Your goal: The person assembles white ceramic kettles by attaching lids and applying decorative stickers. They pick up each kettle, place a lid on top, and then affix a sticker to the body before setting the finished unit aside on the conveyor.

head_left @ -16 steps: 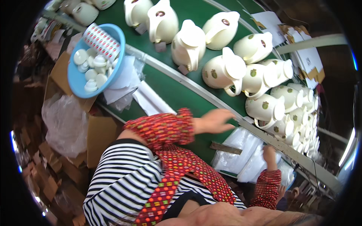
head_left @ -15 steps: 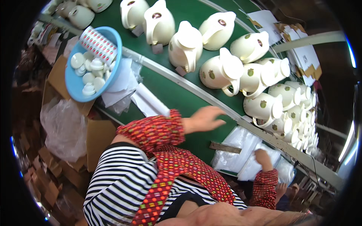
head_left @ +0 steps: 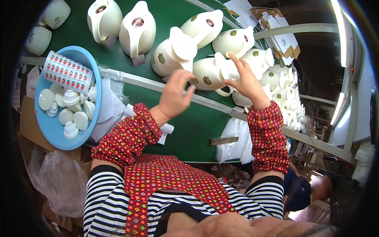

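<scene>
A cream jug with a green emblem stands between my two hands on the green bench. My left hand is at its left side, thumb apart from its bent fingers, with nothing visible in it. Around the lid side of the same jug is my right hand, its fingers spread; whether it touches the jug I cannot tell. Just behind, a second cream jug shows its round lid and handle. Another two jugs, one with its top open, stand farther left.
A blue basin at left holds white stoppers, lids and a roll of printed stickers. A metal rail crosses the green bench. Clear plastic bags lie by a flat bar. Many jugs crowd the right; another person is lower right.
My left hand has moved forward to the jugs. The right hand has left the plastic bags and come up beside a jug's lid. The whole view has shifted.
</scene>
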A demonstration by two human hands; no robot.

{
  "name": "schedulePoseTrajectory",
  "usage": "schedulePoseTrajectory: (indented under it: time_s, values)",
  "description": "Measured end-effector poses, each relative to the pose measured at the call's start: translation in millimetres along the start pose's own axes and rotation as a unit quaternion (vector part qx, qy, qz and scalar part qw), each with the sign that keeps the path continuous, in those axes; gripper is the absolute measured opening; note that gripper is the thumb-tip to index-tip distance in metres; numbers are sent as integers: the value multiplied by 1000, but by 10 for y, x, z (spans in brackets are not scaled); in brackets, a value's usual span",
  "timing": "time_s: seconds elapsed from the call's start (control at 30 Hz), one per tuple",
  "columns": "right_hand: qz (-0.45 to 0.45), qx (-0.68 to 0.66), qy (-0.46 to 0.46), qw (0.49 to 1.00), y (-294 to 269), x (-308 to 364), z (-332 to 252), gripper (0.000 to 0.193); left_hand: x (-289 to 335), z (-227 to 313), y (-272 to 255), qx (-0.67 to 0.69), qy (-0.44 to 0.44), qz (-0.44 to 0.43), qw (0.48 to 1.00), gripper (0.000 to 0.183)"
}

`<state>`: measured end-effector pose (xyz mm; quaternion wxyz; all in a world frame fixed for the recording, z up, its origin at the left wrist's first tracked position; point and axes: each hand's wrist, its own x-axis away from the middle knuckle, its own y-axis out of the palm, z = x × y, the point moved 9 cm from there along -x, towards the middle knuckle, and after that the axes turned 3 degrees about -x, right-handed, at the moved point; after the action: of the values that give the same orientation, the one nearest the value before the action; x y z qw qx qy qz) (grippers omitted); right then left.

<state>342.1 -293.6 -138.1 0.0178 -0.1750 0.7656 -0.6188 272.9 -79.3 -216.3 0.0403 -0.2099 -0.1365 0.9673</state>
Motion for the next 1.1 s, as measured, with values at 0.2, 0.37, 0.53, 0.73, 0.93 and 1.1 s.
schedulePoseTrajectory:
  time_s: [0.2, 0.37, 0.53, 0.73, 0.93, 1.1]
  values:
    - [-101, 5, 135, 986, 192, -253, 125, 71, -1, 56, 795, 5, -29, -133, 991, 89]
    - [-113, 25, -70, 991, 85, -210, -164, 61, -377, -276, 1136, -41, -80, -88, 992, 118]
    - [-155, 183, -281, 929, 151, -172, -352, 60, -518, -486, 1242, -46, -144, -130, 980, 122]
    - [-164, 216, -341, 900, 201, -87, -225, 60, -477, -478, 1308, -45, -130, -117, 984, 121]
    - [-104, 94, 7, 990, 100, -252, -111, 82, -477, -510, 1310, -41, -137, -106, 984, 122]
    - [-165, 24, 10, 986, 152, -259, 6, 72, -475, -493, 1343, -35, -138, -122, 982, 122]
